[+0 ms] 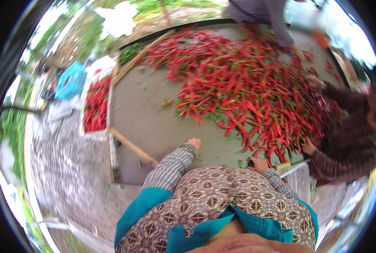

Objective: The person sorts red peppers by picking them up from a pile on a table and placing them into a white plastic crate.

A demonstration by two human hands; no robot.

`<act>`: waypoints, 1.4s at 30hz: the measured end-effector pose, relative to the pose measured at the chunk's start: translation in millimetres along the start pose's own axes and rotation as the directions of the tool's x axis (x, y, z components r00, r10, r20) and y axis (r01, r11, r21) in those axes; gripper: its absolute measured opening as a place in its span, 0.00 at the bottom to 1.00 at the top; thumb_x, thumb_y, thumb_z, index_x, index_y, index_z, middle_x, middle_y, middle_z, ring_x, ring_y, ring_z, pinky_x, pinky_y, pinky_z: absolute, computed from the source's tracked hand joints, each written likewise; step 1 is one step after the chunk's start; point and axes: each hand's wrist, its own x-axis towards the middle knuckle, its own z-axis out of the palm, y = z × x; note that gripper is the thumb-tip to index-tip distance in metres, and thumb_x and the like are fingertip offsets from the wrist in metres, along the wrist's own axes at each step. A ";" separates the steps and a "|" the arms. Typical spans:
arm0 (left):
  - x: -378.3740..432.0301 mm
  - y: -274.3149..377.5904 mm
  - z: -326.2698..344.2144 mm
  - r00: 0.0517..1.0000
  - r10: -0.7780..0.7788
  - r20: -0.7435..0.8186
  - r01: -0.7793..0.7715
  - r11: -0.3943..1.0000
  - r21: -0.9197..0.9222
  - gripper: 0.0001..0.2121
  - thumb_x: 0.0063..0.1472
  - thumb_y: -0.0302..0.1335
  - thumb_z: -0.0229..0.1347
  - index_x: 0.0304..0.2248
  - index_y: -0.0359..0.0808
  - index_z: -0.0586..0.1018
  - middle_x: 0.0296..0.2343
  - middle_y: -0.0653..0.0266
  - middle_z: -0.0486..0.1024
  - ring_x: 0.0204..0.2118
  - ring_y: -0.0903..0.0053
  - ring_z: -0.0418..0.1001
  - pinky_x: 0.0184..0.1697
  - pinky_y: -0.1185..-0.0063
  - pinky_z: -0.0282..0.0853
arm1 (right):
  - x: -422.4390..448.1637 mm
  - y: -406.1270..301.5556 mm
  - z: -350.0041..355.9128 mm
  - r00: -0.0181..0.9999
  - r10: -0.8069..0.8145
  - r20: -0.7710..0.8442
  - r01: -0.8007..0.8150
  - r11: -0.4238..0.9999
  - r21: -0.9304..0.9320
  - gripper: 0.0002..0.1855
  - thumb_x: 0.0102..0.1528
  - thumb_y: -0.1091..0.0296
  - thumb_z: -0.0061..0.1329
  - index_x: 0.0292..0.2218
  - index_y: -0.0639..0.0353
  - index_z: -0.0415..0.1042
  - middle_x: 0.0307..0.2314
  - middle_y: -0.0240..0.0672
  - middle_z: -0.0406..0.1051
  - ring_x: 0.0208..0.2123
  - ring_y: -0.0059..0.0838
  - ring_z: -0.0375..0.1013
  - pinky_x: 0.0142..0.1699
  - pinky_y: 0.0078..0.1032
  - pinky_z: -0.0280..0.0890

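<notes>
A broad heap of red chili peppers (238, 79) with green stems covers the far and right part of a grey-brown tabletop (150, 117). My left hand (194, 144) is over the near part of the tabletop, left of the heap, its fingers partly hidden and blurred. Close to the table's near edge, my right hand (259, 164) is beside the lowest peppers of the heap. A small dark bit shows at its fingertips, but whether it is gripped is unclear. Checked sleeves cover both my forearms.
Wooden strips (134, 147) edge the table's left side. Beyond it stand a white crate (96, 135) of red peppers and a blue plastic basket (71, 80). Green peppers (129, 53) lie in the far left corner. Two co-workers reach into the heap, one at right (349, 139), one at the far side (257, 11).
</notes>
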 end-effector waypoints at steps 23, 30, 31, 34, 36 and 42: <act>35.5 -2.8 28.5 0.986 -0.134 -0.103 0.120 0.984 -0.133 0.21 0.46 0.33 0.63 0.40 0.31 0.76 0.39 0.52 0.74 0.43 0.60 0.73 0.44 0.67 0.71 | 14.2 39.6 38.7 0.997 0.011 0.080 -0.011 1.000 -0.003 0.27 0.41 0.45 0.55 0.39 0.49 0.67 0.28 0.46 0.70 0.32 0.48 0.70 0.35 0.43 0.64; 22.0 -4.1 21.8 0.996 -0.074 -0.049 0.076 0.997 0.030 0.44 0.28 0.42 0.73 0.46 0.31 0.67 0.44 0.49 0.68 0.48 0.56 0.68 0.47 0.68 0.69 | 10.0 5.2 0.3 0.999 -0.004 0.045 0.008 0.996 -0.089 0.25 0.44 0.50 0.55 0.41 0.52 0.67 0.28 0.44 0.70 0.34 0.45 0.70 0.38 0.41 0.64; 24.2 -0.6 16.9 0.996 -0.084 -0.037 0.086 0.995 0.045 0.45 0.28 0.42 0.73 0.46 0.31 0.66 0.45 0.49 0.67 0.48 0.56 0.67 0.48 0.67 0.68 | 7.6 2.6 -2.0 0.999 0.016 0.052 -0.012 0.996 -0.083 0.25 0.44 0.50 0.54 0.41 0.52 0.67 0.29 0.43 0.70 0.34 0.45 0.70 0.38 0.41 0.64; 24.9 6.6 18.9 0.995 -0.104 0.013 0.102 0.991 0.089 0.46 0.29 0.42 0.72 0.48 0.31 0.63 0.46 0.49 0.65 0.49 0.55 0.65 0.50 0.67 0.67 | 1.4 1.9 -4.7 0.995 0.049 0.083 -0.044 0.997 -0.062 0.25 0.47 0.49 0.53 0.43 0.52 0.66 0.31 0.44 0.69 0.36 0.45 0.70 0.39 0.40 0.63; 22.0 6.2 17.8 0.996 -0.093 0.012 0.092 0.991 0.096 0.46 0.30 0.43 0.72 0.48 0.31 0.63 0.46 0.49 0.65 0.49 0.55 0.66 0.50 0.67 0.67 | 1.0 -0.7 -5.5 0.983 0.101 0.153 -0.097 0.995 -0.032 0.26 0.48 0.50 0.52 0.45 0.51 0.65 0.34 0.44 0.69 0.40 0.44 0.69 0.43 0.42 0.61; 30.4 -1.3 28.5 0.995 -0.096 -0.038 0.100 0.988 0.118 0.44 0.28 0.45 0.72 0.46 0.34 0.65 0.43 0.52 0.67 0.46 0.58 0.69 0.46 0.69 0.70 | -0.2 -7.2 -12.2 0.975 0.112 0.190 -0.114 0.993 0.001 0.28 0.49 0.49 0.52 0.48 0.51 0.64 0.37 0.42 0.69 0.43 0.43 0.66 0.48 0.43 0.57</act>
